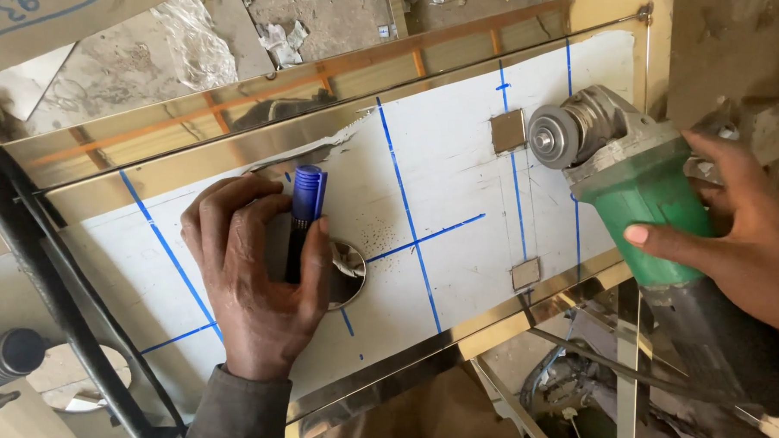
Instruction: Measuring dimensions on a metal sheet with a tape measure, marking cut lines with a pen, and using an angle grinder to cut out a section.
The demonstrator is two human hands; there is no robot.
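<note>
Our left hand (254,275) presses flat on the white film-covered metal panel (460,161) near its lower edge, steadying it, a blue marker (304,216) pinched between fingers beside the round cutout (350,274). Our right hand (739,227) grips the green angle grinder (620,167), disc poised over the panel's right end.

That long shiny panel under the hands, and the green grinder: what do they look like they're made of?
The panel looks like polished sheet metal, perhaps steel with a golden tint: its bare edges mirror the surroundings. A white protective film, torn near the top, covers its face. The grinder seems to have a green plastic body and a dull grey cast-metal head.
</note>
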